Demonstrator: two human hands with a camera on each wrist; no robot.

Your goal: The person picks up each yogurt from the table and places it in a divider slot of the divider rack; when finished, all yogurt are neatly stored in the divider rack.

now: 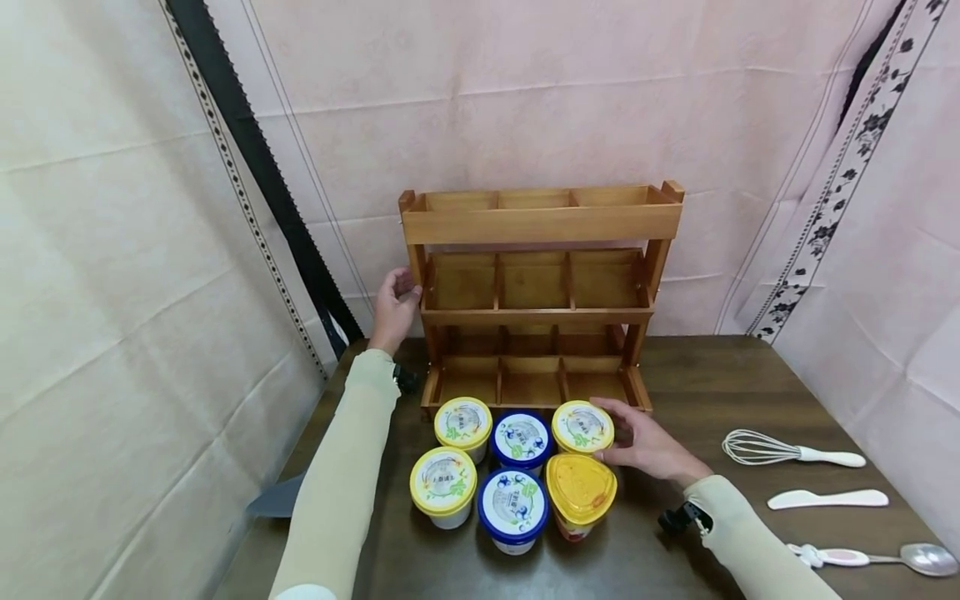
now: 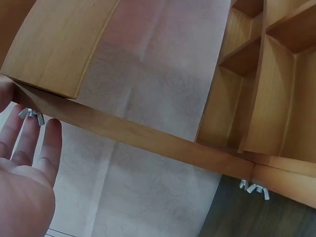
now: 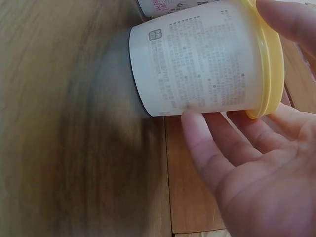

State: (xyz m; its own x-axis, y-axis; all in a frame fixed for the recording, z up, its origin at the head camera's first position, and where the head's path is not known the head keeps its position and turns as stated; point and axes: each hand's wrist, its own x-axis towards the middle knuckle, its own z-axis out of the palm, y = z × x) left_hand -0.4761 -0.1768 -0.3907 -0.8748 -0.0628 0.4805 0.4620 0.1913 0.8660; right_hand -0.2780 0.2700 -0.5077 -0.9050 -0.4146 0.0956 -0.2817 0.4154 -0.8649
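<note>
Yellow-lidded white tub stands at the back right of a group of tubs, and my right hand holds it from the right. In the right wrist view, the thumb lies over its lid and the fingers reach along its printed side. My left hand is at the left post of a wooden three-tier rack. Its fingers extend toward a wing nut on the post, with the thumb partly out of frame at the wood.
In front of the rack are blue-lidded tubs, more yellow-lidded tubs and a yellow rounded-triangular lid. A whisk, a white knife and a spoon lie at the right. Pale cloth hangs behind.
</note>
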